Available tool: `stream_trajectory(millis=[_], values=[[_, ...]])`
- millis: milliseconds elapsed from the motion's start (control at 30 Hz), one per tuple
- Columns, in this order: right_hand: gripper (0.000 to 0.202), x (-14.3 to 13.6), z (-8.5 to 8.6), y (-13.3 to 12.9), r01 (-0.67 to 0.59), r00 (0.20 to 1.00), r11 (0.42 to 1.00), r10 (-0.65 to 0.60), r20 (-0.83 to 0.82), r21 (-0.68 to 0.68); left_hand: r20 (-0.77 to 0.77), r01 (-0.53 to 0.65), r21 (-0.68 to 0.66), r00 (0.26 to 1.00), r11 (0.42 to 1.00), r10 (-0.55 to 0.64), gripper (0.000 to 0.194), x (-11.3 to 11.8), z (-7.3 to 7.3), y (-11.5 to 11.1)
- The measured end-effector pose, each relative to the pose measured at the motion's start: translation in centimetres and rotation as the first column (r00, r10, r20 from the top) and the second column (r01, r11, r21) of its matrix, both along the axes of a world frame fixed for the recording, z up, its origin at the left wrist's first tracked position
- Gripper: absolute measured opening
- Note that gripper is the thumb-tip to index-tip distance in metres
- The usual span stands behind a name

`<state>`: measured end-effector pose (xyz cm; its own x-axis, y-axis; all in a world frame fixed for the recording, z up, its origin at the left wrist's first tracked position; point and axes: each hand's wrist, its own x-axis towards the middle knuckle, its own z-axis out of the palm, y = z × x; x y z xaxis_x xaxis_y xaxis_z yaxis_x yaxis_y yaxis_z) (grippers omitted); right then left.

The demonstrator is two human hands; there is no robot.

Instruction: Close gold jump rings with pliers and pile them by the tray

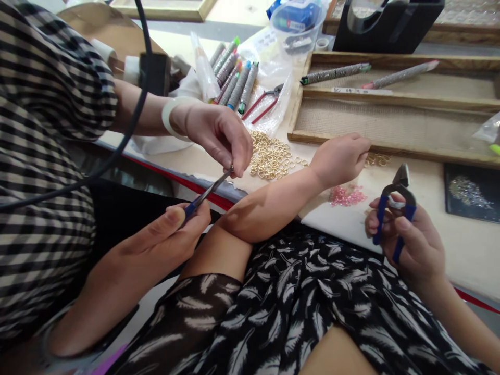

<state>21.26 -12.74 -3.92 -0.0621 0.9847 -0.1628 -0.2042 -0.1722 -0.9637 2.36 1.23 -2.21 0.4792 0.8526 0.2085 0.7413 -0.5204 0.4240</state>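
My right hand (pixel 422 245) grips a pair of blue-handled pliers (pixel 410 208), jaws pointing up and handles spread. Over the table in front of the wooden tray, my left hand (pixel 344 156) is closed with its fingers curled; whatever is between its fingertips is hidden. Gold rings (pixel 377 159) lie just beyond that hand, and a bigger pile of gold rings (pixel 269 156) is to the left of its wrist. Below it is a small heap of pink beads (pixel 348 195) on a white sheet.
A co-worker in a checked shirt (pixel 42 156) sits close at left, holding pliers (pixel 203 197) to a tiny piece. Wooden trays (pixel 351 136), wire-wound rods (pixel 234 78), red-handled pliers (pixel 265 101), a black tape dispenser (pixel 386 26) and a dark bead mat (pixel 471 195) are on the table.
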Motion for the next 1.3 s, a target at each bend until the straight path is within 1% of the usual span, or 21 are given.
stream_trajectory(millis=[200, 500, 667, 767, 967, 1133, 1300], values=[[0.04, -0.26, 0.25, -0.06, 0.042, 0.998, 0.999, -0.043, -0.034, -0.033, -0.005, 0.005, 0.015, 1.0, 1.0, -0.005, 0.031, -0.01, -0.05, 0.07], [0.04, -0.14, 0.41, 0.06, 0.014, 0.999, 0.999, -0.016, -0.039, -0.045, -0.013, 0.001, 0.017, 1.0, 1.0, 0.0, 0.03, 0.02, -0.15, 0.26], [0.045, -0.55, 0.66, 0.04, 0.081, 0.994, 0.994, -0.086, -0.067, -0.067, -0.024, -0.005, 0.024, 1.0, 1.0, 0.006, 0.03, 0.08, -0.31, 0.3], [0.045, -0.68, 0.7, 0.11, 0.094, 0.991, 0.993, -0.1, -0.085, -0.07, -0.015, -0.004, 0.033, 1.0, 0.999, 0.004, 0.03, 0.1, -0.38, 0.33], [0.045, -0.4, 0.57, 0.42, 0.056, 0.993, 0.994, -0.065, -0.096, -0.094, 0.02, -0.004, 0.012, 1.0, 1.0, 0.004, 0.025, 0.02, -0.44, 0.49], [0.046, -0.32, 0.57, 0.47, 0.045, 0.994, 0.995, -0.054, -0.1, -0.092, 0.067, -0.004, 0.047, 0.998, 0.999, 0.001, 0.023, -0.11, -0.55, 0.66], [0.043, -0.42, 0.63, 0.57, 0.03, 0.995, 0.995, -0.039, -0.095, -0.096, 0.101, -0.005, 0.035, 0.995, 0.999, 0.001, 0.021, -0.18, -0.77, 0.74]])
